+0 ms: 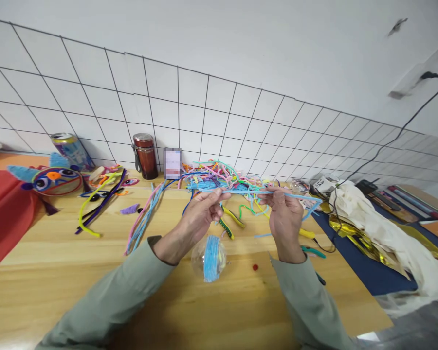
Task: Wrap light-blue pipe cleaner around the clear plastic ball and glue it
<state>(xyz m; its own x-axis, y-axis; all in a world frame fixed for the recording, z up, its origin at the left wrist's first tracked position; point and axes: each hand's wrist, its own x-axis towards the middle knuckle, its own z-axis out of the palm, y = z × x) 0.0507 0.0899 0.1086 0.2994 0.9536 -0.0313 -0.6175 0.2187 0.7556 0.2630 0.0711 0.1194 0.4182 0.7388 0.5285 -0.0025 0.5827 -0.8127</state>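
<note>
A pale wooden table (pixel 40 296) runs along the wall, a red cloth (pixel 7 209) over its left side and a white cloth (pixel 368 214) off to the right. At the back, against the wall, lies a tangled pile (pixel 219 170) of coloured stems. The left hand (pixel 206 211) and right hand (pixel 285 214) are raised over the middle, each pinching the same blue stem (pixel 244 192) between thumb and fingers. Its long axis goes left to right, almost level, dipping slightly rightward; past the right hand it bends sharply and points back down to the left.

Of the containers, the can (pixel 73 150) and the lidded flask (pixel 145 158) stand at the back, and I can't see into either. Nearer the person sits a clear ball (pixel 198 260) with an upright blue band (pixel 212 260) around it; something pale shows at its right, inside or behind, I can't tell. Beyond it lie pliers (pixel 227 228), and to its right a small red disc (pixel 255 267).
</note>
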